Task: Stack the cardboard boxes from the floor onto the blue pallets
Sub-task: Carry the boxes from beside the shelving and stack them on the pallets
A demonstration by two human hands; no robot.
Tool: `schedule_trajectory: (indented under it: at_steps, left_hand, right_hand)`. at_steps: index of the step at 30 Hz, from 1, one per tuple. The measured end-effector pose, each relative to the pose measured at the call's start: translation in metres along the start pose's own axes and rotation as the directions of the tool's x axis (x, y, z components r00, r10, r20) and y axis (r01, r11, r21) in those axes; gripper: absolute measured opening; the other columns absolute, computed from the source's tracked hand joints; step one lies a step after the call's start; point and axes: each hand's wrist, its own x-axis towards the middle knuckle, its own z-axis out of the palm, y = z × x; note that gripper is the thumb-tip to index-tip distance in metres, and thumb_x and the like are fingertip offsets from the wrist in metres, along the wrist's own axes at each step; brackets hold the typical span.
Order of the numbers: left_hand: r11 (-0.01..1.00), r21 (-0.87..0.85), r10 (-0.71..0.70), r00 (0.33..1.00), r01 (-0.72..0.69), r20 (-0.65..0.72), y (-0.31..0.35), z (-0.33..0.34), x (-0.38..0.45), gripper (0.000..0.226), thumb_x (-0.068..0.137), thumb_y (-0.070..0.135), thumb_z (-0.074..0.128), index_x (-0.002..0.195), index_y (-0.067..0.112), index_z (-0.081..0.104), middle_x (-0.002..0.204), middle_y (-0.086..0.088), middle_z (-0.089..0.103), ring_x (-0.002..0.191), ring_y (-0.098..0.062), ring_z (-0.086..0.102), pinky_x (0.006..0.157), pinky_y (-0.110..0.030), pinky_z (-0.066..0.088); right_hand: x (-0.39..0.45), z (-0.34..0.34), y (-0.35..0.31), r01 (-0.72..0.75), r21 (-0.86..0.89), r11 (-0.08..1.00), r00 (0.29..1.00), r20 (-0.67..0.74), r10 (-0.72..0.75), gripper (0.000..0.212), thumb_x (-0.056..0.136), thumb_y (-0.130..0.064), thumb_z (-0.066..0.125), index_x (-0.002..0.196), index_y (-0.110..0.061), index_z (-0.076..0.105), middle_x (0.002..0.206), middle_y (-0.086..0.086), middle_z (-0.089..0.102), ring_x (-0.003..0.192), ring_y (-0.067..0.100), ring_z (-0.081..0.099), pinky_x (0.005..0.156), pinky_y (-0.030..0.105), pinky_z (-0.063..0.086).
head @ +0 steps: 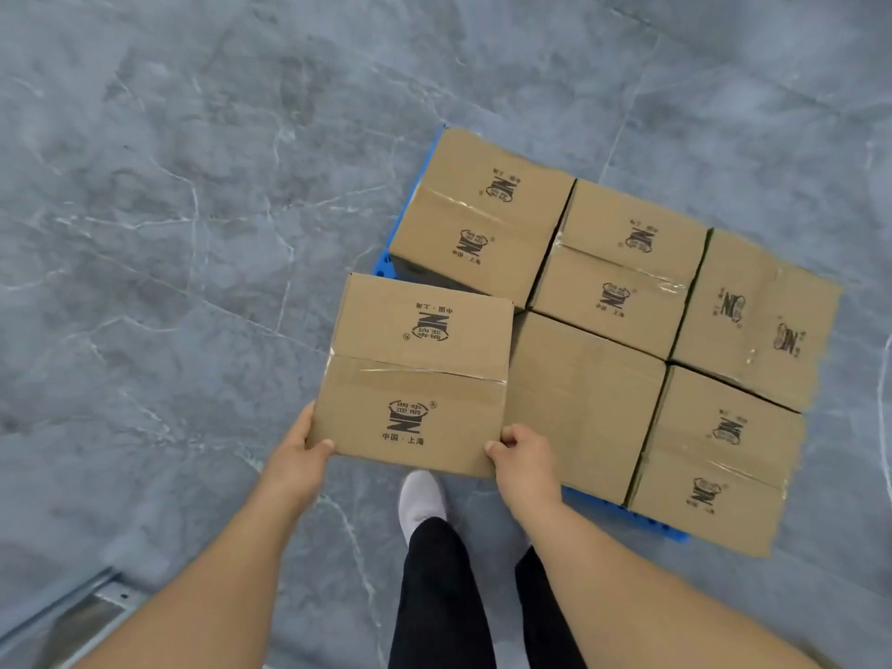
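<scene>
I hold a taped cardboard box (pixel 415 369) with a black printed logo, raised in front of me. My left hand (pixel 301 449) grips its near left corner and my right hand (pixel 523 458) grips its near right corner. The box hangs over the near left part of a blue pallet (pixel 384 263), of which only slivers of edge show. Several similar boxes (pixel 622 272) lie packed side by side on the pallet, to the right of and beyond the held box.
Grey marbled floor tiles (pixel 193 185) stretch all around. My foot in a white shoe (pixel 422 499) stands just before the pallet's near edge. A metal threshold strip (pixel 72 615) runs across the bottom left corner.
</scene>
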Motion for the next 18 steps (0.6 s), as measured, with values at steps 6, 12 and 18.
schedule_trajectory:
  at_steps: [6, 12, 18]
  left_hand:
    - [0.998, -0.034, 0.047, 0.998, -0.046, 0.041, -0.011, 0.025, 0.066, 0.059, 0.093, 0.0, 0.042, 0.142, 0.031, 0.036, 0.142, 0.004, 0.045, 0.13, -0.018, 0.042, 0.112, -0.039, 0.031]
    - [0.997, -0.046, 0.064, 0.997, -0.062, 0.032, -0.014, 0.047, 0.106, 0.059, 0.093, -0.004, 0.039, 0.142, 0.028, 0.037, 0.142, -0.002, 0.046, 0.132, -0.025, 0.041, 0.112, -0.039, 0.03]
    - [0.998, -0.03, 0.064, 0.998, -0.064, 0.004, -0.025, 0.061, 0.133, 0.06, 0.093, -0.001, 0.04, 0.139, 0.037, 0.038, 0.141, -0.004, 0.047, 0.129, -0.028, 0.043, 0.109, -0.039, 0.034]
  right_hand:
    - [0.053, 0.027, 0.017, -0.035, -0.027, 0.999, 0.999, -0.029, 0.034, 0.009, 0.088, -0.015, 0.052, 0.081, -0.01, 0.052, 0.077, 0.006, 0.054, 0.074, 0.023, 0.048, 0.066, 0.031, 0.037]
    - [0.09, 0.042, 0.028, -0.046, -0.041, 0.998, 0.998, -0.052, 0.044, 0.016, 0.088, -0.015, 0.051, 0.073, -0.012, 0.048, 0.073, 0.005, 0.052, 0.075, 0.024, 0.049, 0.067, 0.032, 0.037]
    - [0.111, 0.05, 0.035, -0.057, -0.136, 0.989, 0.997, -0.064, 0.048, 0.016, 0.091, -0.021, 0.047, 0.077, -0.015, 0.051, 0.081, 0.01, 0.061, 0.082, 0.03, 0.057, 0.065, 0.031, 0.038]
